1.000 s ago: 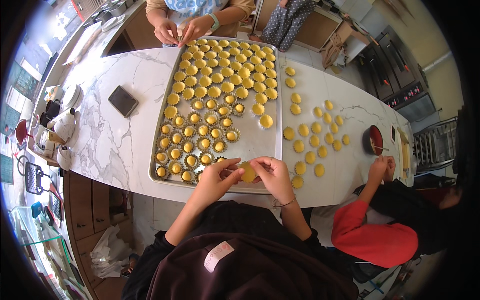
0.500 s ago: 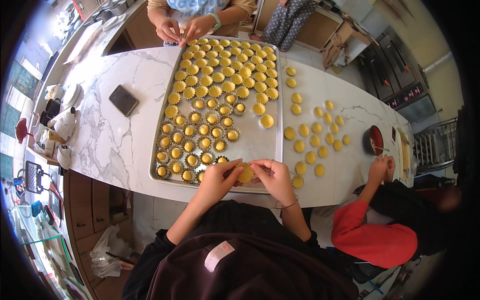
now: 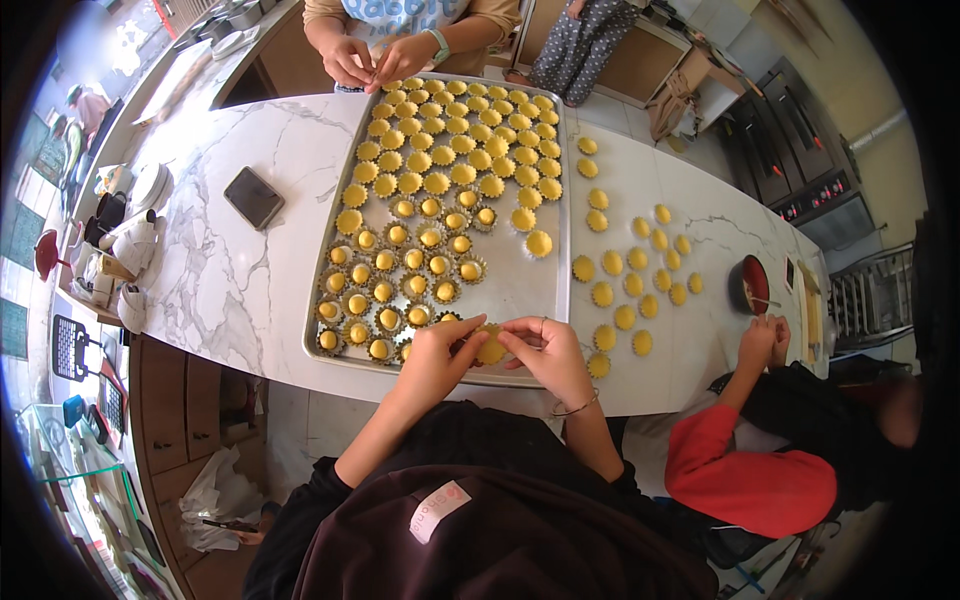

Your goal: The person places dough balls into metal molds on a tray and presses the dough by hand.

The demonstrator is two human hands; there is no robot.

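Both my hands are together over the near edge of a metal baking tray (image 3: 568, 300). My left hand (image 3: 437, 352) and my right hand (image 3: 548, 358) pinch a round yellow tart shell (image 3: 490, 346) between thumbs and fingers. Whether a tin lies under its dough cannot be made out. Just left of my hands, small fluted tins holding balls of dough (image 3: 388, 318) stand in rows, a few partly hidden by my left hand. Beyond them, many pressed yellow tart shells (image 3: 436, 183) fill the far part of the tray.
More yellow tart shells (image 3: 633, 285) sit on the marble table (image 3: 270, 310) right of the tray. A phone (image 3: 254, 198) lies to the left. Across the table a co-worker's hands (image 3: 375, 62) work at the tray's far edge. A red-sleeved person (image 3: 750, 470) sits right, by a dark bowl (image 3: 748, 284).
My hands keep their grip on the tart shell with little movement. The co-worker's hands across the table have shifted slightly to the right; the whole view has shifted a little.
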